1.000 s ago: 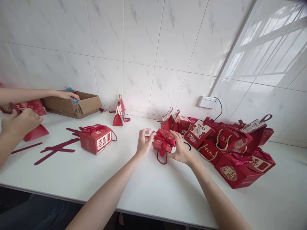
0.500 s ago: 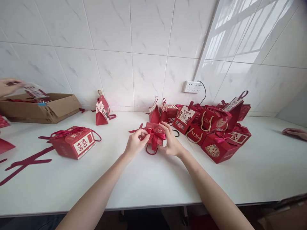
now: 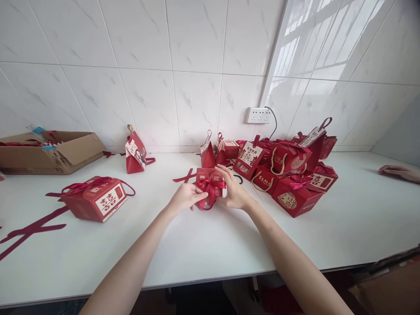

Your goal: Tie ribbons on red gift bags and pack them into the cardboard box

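Note:
A small red gift box with pale printed characters stands on the table in front of me. A shiny red ribbon bow is tied across its front. My left hand pinches the bow's lower left part between thumb and fingers. Wrapped around the right side of the box is my right hand, its fingers over the top edge and its thumb lower down. Part of a cord handle shows below the bow. Loose dark red ribbon strips lie just left of the box.
Finished-looking red boxes are piled at the right. Another ribboned box and ribbon strips lie left. A triangular box stands near the wall, beside an open carton. Another person's hand rests at the right edge.
My left hand has moved from the bow's upper left to its lower left. The view has shifted slightly. Another person's hand holding a card over the carton is out of view.

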### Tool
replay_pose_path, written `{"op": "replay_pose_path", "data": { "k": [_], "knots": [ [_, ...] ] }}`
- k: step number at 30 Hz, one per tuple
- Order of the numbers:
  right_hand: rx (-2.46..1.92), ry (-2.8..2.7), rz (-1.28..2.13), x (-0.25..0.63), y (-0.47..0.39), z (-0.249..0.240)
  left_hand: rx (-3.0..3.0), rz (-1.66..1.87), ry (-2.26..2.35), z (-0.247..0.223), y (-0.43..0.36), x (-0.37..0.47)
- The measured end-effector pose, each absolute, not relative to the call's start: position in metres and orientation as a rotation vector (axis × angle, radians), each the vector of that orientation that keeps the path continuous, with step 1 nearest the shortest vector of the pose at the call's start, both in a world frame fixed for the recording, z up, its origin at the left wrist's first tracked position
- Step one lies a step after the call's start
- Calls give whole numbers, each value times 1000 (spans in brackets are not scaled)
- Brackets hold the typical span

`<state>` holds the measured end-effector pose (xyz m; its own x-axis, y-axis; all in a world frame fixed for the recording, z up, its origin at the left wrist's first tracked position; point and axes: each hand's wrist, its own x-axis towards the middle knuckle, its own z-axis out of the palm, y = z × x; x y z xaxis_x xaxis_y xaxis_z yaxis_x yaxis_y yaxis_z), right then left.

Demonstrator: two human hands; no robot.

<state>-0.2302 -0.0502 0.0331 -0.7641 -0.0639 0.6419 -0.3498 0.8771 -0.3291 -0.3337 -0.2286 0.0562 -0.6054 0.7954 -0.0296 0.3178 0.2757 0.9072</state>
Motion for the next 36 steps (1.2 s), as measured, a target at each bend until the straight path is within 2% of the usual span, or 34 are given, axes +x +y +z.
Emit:
{"op": "replay_pose_path", "data": {
  "k": [9, 17, 23, 29, 33, 36],
  "knots": [
    [278, -2414, 674, -230, -52, 32, 986, 1246, 2099, 50, -227, -337],
    [22, -2361, 1077, -236, -67, 27, 1007, 1252, 2105, 40, -222, -337],
    [-64, -2249, 1019, -245, -70, 18, 1048, 1176, 2107, 46, -227, -336],
    [-32, -2264, 1016, -245, -69, 16, 1189, 1532, 2514, 49, -230, -343],
    [-52, -2263, 1020, -246, -69, 16, 1417, 1638, 2463, 40, -225, -344],
    [-74, -2254, 1040, -246, -68, 15, 1366, 1672, 2408, 36, -223, -343]
  ]
}}
